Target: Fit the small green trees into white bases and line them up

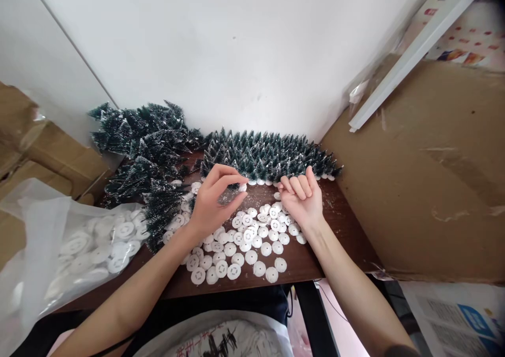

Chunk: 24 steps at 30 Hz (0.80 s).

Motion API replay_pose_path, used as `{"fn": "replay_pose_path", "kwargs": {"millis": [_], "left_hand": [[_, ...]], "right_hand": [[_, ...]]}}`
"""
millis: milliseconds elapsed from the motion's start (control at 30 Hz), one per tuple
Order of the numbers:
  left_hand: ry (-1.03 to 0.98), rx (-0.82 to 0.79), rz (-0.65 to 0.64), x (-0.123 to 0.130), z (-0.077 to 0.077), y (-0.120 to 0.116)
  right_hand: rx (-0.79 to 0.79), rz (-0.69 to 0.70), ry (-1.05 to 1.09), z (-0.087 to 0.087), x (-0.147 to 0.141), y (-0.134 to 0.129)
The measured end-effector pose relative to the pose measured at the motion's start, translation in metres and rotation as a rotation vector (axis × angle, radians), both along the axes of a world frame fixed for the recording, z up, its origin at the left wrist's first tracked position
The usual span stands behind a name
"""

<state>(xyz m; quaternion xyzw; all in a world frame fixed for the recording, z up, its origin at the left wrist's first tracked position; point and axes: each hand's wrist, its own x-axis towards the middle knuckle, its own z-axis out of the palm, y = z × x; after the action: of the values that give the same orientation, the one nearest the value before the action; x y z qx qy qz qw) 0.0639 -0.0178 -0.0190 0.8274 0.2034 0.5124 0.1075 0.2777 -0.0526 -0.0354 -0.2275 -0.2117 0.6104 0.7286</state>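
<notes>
My left hand is raised over the back of the table, thumb and forefinger curved around a small white round base that shows between their tips. To its right, my right hand is turned palm up with the fingers curled in; whatever they may hold is hidden. Below both hands lie many loose white round bases, some overlapping. Behind the hands stand close rows of small snow-tipped artificial pine trees, white bases showing along the front edge.
A heap of loose artificial trees lies at the back left. In front of it a clear plastic bag holds more white bases. Cardboard boxes stand left and right. A white wall closes off the brown table behind.
</notes>
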Motion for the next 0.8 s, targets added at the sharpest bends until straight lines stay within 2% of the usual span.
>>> {"fn": "replay_pose_path", "kwargs": {"millis": [167, 300, 433, 600, 800], "left_hand": [[0.036, 0.037, 0.009, 0.000, 0.000, 0.000], [0.077, 0.070, 0.002, 0.000, -0.002, 0.001], [0.111, 0.069, -0.006, 0.000, -0.006, 0.003], [0.184, 0.002, -0.011, -0.001, -0.009, 0.004], [0.200, -0.005, -0.020, -0.001, -0.010, 0.005]], "right_hand": [[-0.006, -0.049, -0.180, -0.002, 0.009, 0.002], [0.001, 0.005, -0.111, 0.004, 0.008, 0.002], [-0.029, 0.052, -0.149, 0.004, 0.006, 0.000], [0.020, 0.026, -0.111, -0.001, 0.012, -0.004], [0.051, -0.050, -0.133, 0.009, 0.006, -0.005]]}}
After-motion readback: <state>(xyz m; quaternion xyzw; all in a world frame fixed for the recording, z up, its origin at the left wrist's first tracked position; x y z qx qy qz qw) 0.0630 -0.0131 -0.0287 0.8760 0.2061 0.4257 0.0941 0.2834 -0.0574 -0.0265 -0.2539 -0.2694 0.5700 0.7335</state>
